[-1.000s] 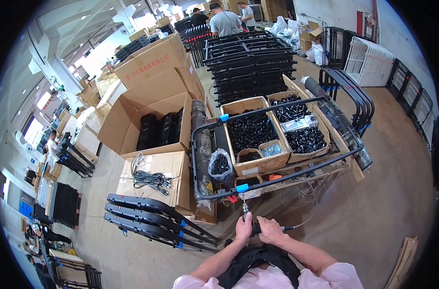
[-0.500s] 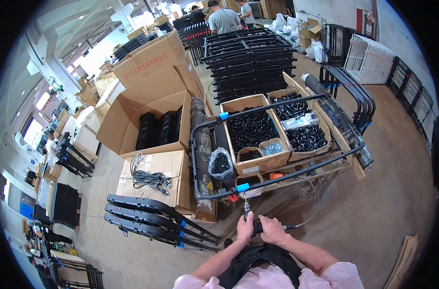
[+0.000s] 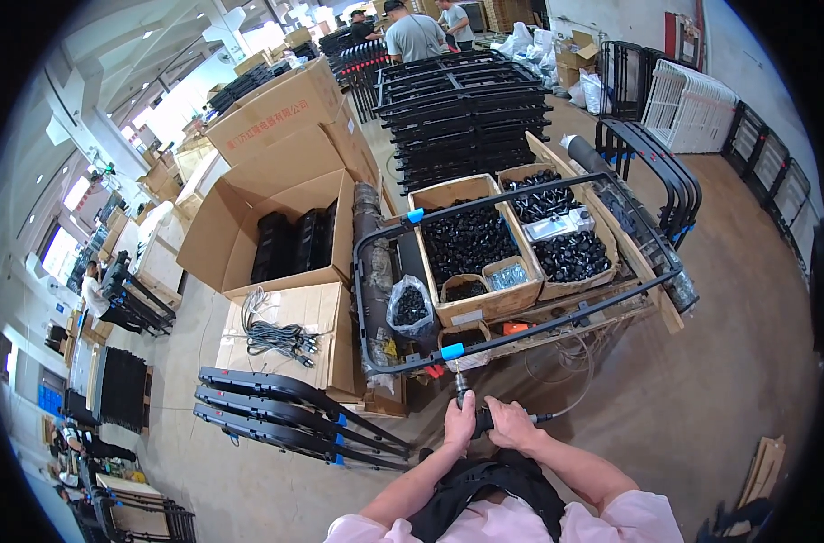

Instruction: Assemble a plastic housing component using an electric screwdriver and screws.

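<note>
Both of my hands are closed on a dark power drill (image 3: 483,422) with a silver chuck. My left hand (image 3: 460,420) wraps its front part just behind the chuck. My right hand (image 3: 511,424) grips the rear, where a cable leaves to the right. The drill's bit points up at a blue piece (image 3: 452,351) on the near bar of a black tubular frame (image 3: 557,319); whether it touches cannot be made out. This rounded frame lies across the workbench and its boxes. A second blue piece (image 3: 416,215) sits on the far bar.
Wooden boxes of black parts (image 3: 471,237) stand inside the frame's outline, beside a plastic bag of small parts (image 3: 410,306). Left are an open carton (image 3: 208,237), coiled cables (image 3: 281,338) and stacked black frames (image 3: 276,385). More frames (image 3: 466,109) and people (image 3: 415,36) are behind.
The view has shifted slightly. My hands and the drill stay at the near blue piece, with the right hand slightly higher. A dark shape has appeared at the lower right edge.
</note>
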{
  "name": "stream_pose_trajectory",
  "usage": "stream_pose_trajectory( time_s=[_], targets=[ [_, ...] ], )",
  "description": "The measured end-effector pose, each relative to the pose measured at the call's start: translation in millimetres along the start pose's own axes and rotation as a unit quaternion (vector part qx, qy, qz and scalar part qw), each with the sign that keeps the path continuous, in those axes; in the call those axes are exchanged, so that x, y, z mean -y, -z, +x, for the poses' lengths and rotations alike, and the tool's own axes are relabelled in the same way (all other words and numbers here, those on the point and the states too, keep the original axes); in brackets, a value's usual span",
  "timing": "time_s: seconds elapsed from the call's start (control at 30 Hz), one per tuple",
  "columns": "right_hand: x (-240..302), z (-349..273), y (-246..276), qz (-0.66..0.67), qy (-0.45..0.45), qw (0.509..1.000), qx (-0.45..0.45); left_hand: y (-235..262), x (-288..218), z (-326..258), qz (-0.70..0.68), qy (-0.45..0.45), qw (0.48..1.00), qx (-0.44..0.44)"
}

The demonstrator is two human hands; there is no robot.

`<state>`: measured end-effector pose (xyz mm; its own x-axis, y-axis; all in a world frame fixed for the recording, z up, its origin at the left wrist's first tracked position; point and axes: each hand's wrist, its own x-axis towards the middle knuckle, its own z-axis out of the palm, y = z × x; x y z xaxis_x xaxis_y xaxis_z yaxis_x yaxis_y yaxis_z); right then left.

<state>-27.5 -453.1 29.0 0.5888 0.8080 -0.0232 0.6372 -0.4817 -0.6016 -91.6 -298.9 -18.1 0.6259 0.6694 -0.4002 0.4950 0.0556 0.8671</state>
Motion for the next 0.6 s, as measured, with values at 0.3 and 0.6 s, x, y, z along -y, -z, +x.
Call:
stream_pose_trajectory(
  time_s=[0.3, 0.6],
  targets=[
    [9, 13, 17, -0.02, -0.038, 0.998, 0.048, -1, -13, 7, 0.038, 0.0, 0.999, -0.012],
    [6, 17, 22, -0.039, -0.035, 0.996, 0.075, -5, -19, 12, 0.054, 0.004, 0.998, -0.013]
  ],
)
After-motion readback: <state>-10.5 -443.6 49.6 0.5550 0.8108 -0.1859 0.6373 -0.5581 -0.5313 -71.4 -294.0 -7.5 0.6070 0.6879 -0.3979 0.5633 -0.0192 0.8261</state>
